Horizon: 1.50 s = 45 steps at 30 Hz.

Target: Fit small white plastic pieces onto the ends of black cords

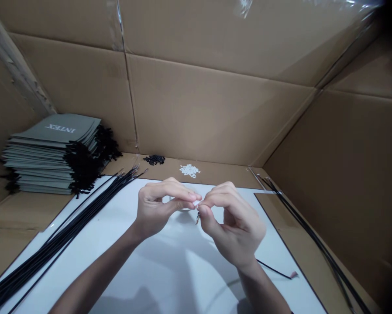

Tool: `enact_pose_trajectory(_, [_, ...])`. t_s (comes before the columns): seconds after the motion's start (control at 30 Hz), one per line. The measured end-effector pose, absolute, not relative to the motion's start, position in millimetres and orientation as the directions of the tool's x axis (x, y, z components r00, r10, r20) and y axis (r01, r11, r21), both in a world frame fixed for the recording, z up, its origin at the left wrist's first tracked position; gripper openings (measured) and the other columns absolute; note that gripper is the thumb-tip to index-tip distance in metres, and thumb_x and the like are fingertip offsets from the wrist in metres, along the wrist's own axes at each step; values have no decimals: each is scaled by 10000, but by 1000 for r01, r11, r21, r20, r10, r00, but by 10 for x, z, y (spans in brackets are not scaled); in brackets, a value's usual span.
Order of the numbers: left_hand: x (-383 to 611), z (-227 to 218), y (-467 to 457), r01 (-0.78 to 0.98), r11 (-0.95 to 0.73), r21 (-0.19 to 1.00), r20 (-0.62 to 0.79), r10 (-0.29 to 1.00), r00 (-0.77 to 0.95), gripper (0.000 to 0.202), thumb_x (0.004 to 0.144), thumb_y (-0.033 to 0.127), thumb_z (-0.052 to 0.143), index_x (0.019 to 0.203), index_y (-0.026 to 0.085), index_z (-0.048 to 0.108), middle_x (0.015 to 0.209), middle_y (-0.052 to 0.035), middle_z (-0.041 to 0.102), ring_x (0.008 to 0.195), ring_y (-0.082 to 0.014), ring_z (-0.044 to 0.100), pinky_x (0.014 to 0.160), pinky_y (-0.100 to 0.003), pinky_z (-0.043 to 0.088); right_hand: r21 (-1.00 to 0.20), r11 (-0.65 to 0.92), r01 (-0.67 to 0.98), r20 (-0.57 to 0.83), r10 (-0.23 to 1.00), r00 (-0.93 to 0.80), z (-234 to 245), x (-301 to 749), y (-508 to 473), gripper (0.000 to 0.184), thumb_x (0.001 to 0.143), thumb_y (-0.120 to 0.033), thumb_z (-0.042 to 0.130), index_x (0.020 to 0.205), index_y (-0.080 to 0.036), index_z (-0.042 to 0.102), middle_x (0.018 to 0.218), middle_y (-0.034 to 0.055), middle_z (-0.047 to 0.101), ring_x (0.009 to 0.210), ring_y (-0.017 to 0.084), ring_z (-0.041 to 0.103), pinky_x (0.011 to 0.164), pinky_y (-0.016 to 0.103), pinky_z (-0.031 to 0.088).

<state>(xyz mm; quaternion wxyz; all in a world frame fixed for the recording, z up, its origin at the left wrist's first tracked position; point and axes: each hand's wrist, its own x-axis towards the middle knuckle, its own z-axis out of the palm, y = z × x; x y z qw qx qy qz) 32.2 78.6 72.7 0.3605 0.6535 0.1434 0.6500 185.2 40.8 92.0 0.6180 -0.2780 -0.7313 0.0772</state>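
My left hand (163, 205) and my right hand (233, 216) meet above the white board (170, 266), fingertips almost touching. Both are closed in a pinch on the thin wire ends (197, 217) of a cable, whose copper-coloured tips hang just below the fingers. The fingers hide most of what they grip. From under my right wrist a black cable (274, 269) runs out to the right and ends in pinkish loose wires. Whether it is the same cable as the one in my fingers, I cannot tell.
A bundle of black cables (84, 222) lies along the left. Behind it stands a stack of grey INTEX bags (42, 152) with black cords. Small black pieces (154, 160) and small white pieces (189, 170) form piles at the back. More cables (310, 233) lie right. Cardboard walls (215, 109) enclose the board.
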Motion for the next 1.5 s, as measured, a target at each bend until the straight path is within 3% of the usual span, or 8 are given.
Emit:
enact_pose_trajectory(0.13, [280, 747, 797, -140, -787, 601, 799, 589, 123, 174, 853, 90, 754, 856, 262, 779, 794, 3, 784, 731, -163, 709, 704, -297, 565, -465, 819, 336, 840, 528, -123, 924, 1877, 397, 169, 890, -36, 651, 874, -202, 627, 746, -8, 661, 703, 152, 571, 640, 320, 451])
enact_pose_trajectory(0.27, [258, 762, 805, -31, -814, 580, 813, 576, 91, 137, 859, 113, 751, 838, 246, 768, 928, -24, 723, 840, -155, 678, 748, -270, 555, -395, 838, 377, 846, 492, -206, 936, 1905, 399, 193, 915, -17, 616, 981, -197, 634, 817, 19, 690, 737, 164, 590, 668, 336, 469])
enact_pose_trajectory(0.5, [264, 731, 835, -95, -779, 620, 777, 593, 211, 121, 849, 140, 765, 798, 250, 752, 872, -23, 680, 878, -180, 633, 842, -327, 548, -378, 841, 386, 839, 488, -242, 978, 1994, 417, 201, 871, -6, 651, 929, -198, 632, 776, 12, 673, 708, 165, 588, 630, 321, 474])
enact_pose_trajectory(0.73, [280, 756, 834, -47, -802, 595, 790, 573, 218, 95, 867, 197, 757, 794, 256, 748, 830, -16, 712, 880, -197, 638, 930, -382, 513, -166, 856, 490, 871, 361, -335, 1002, 2027, 437, 208, 851, 4, 642, 917, -189, 602, 717, 14, 657, 637, 159, 568, 607, 319, 474])
enact_pose_trajectory(0.87, [302, 745, 808, -82, -794, 602, 789, 576, 214, 77, 858, 207, 770, 802, 256, 751, 835, -14, 709, 831, -182, 638, 893, -367, 515, -100, 852, 514, 878, 318, -357, 1008, 2040, 428, 201, 847, 1, 662, 922, -176, 603, 718, 19, 657, 632, 154, 570, 620, 320, 469])
enact_pose_trajectory(1.03, [314, 724, 755, -113, -712, 693, 720, 672, 173, 46, 848, 223, 782, 825, 263, 774, 851, -20, 696, 810, -174, 643, 784, -325, 533, -73, 849, 524, 890, 293, -350, 987, 2044, 433, 181, 860, -27, 654, 912, -190, 596, 708, 13, 659, 636, 160, 565, 597, 323, 460])
enact_pose_trajectory(1.27, [285, 790, 703, -123, -652, 748, 661, 713, 235, 64, 850, 266, 781, 793, 240, 768, 832, -35, 679, 779, -179, 639, 717, -312, 521, -96, 858, 505, 883, 308, -355, 1012, 2057, 410, 171, 872, -48, 633, 923, -208, 596, 699, 4, 667, 631, 170, 576, 582, 331, 452])
enact_pose_trajectory(1.5, [262, 784, 715, -147, -643, 752, 655, 703, 279, 71, 882, 226, 741, 812, 234, 744, 861, -32, 655, 825, -176, 628, 766, -307, 508, -139, 884, 446, 880, 317, -354, 992, 2048, 417, 168, 883, -42, 636, 917, -196, 580, 708, 14, 672, 633, 163, 564, 598, 330, 441])
